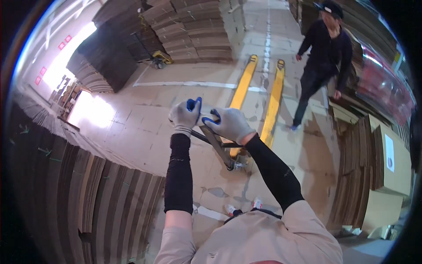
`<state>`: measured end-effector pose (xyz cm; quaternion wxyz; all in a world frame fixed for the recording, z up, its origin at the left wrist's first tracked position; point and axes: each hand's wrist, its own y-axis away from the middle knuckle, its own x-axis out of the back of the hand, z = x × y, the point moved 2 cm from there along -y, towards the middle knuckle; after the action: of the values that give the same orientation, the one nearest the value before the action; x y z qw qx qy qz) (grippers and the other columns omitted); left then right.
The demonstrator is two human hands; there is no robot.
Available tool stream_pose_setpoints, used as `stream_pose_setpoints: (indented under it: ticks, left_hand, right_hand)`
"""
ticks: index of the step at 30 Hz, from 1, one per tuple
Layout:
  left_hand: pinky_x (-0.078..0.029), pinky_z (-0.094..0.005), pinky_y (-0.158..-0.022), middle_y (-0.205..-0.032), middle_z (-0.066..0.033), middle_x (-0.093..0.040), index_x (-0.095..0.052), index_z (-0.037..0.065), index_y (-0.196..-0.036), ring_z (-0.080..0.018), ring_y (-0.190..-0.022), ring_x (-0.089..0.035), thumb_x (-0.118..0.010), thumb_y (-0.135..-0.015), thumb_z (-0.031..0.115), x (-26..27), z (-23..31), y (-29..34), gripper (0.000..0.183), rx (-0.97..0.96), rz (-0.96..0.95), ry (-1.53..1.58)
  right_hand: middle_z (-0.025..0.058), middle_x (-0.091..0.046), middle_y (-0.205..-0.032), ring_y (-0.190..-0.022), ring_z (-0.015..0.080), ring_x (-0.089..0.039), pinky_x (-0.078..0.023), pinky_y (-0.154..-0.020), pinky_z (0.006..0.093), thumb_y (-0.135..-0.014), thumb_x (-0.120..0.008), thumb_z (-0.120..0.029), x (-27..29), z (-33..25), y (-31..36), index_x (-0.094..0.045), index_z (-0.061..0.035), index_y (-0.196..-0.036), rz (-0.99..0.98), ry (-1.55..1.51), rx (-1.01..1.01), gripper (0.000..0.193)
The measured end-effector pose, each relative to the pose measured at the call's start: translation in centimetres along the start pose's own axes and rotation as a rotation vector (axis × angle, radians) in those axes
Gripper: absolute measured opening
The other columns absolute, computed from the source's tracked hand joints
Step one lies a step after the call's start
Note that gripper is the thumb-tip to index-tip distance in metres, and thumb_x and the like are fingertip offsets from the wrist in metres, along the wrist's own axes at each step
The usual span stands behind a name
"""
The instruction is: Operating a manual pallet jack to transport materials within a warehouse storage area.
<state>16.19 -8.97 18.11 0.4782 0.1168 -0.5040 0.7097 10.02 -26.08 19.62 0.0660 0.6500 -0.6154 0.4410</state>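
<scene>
Both my hands wear pale grey gloves with blue palms, and black sleeves cover my forearms. In front of my body, my left hand is closed round the left side of a pallet jack handle, thumb raised. Close beside it, my right hand grips the right side, its fingers curled. My gloves hide most of the grip. The dark shaft slopes down to the yellow pallet jack, whose two forks point away from me along the floor with nothing on them.
A person in dark clothes walks right of the forks. Flat cardboard stacks stand at the left, at the back and at the right. Another yellow pallet jack stands far left. White lines mark the floor.
</scene>
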Motion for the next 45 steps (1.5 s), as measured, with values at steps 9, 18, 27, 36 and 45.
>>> stream_pose_setpoints:
  ticks: [9,18,27,36,45]
  left_hand:
    - [-0.043,-0.0376,-0.051,-0.057,-0.0112,-0.058,-0.063,0.010,-0.061,-0.0298,-0.053,-0.058,-0.063,-0.073,0.042,-0.3,0.7,0.5,0.034,0.052,-0.070,-0.126]
    - [-0.043,-0.0363,-0.053,-0.058,-0.0093,-0.059,-0.065,0.010,-0.066,-0.0268,-0.055,-0.059,-0.062,-0.075,0.042,0.0,0.3,0.3,0.033,0.044,-0.077,-0.124]
    - [-0.044,-0.0419,-0.056,-0.063,-0.0123,-0.061,-0.064,0.011,-0.064,-0.0326,-0.062,-0.060,-0.061,-0.073,0.047,-0.7,0.0,-0.7,0.037,0.046,-0.047,-0.086]
    - [-0.044,-0.0399,-0.052,-0.059,-0.0116,-0.060,-0.065,0.011,-0.063,-0.0308,-0.057,-0.059,-0.064,-0.071,0.041,-2.2,-2.0,-0.3,0.031,0.080,-0.067,0.043]
    - [-0.045,-0.0362,-0.052,-0.058,-0.0078,-0.061,-0.065,0.011,-0.064,-0.0262,-0.055,-0.060,-0.062,-0.075,0.039,-0.2,0.1,0.3,0.030,0.049,-0.053,-0.102]
  right_hand:
    - [0.0146,-0.061,-0.062,-0.062,0.0330,-0.061,-0.047,-0.059,0.0406,-0.073,-0.059,-0.046,-0.2,0.6,0.2,-0.060,-0.0055,-0.072,-0.032,0.076,-0.064,0.041]
    - [0.0166,-0.063,-0.072,-0.071,0.0335,-0.062,-0.048,-0.064,0.0388,-0.075,-0.059,-0.043,0.0,0.2,0.4,-0.062,-0.0004,-0.091,-0.075,0.074,-0.061,0.046]
    - [0.0164,-0.063,-0.074,-0.068,0.0339,-0.062,-0.048,-0.063,0.0392,-0.077,-0.058,-0.045,-1.2,2.2,-1.6,-0.026,0.0112,-0.130,-0.015,-0.074,-0.296,0.083]
    - [0.0185,-0.060,-0.068,-0.067,0.0354,-0.060,-0.046,-0.061,0.0417,-0.077,-0.057,-0.044,0.3,0.8,-0.2,-0.058,-0.0035,-0.074,-0.071,-0.008,-0.121,0.040]
    - [0.0187,-0.060,-0.069,-0.067,0.0353,-0.060,-0.046,-0.061,0.0416,-0.078,-0.056,-0.043,0.5,-0.1,0.1,-0.060,-0.0039,-0.078,-0.051,-0.003,-0.080,0.039]
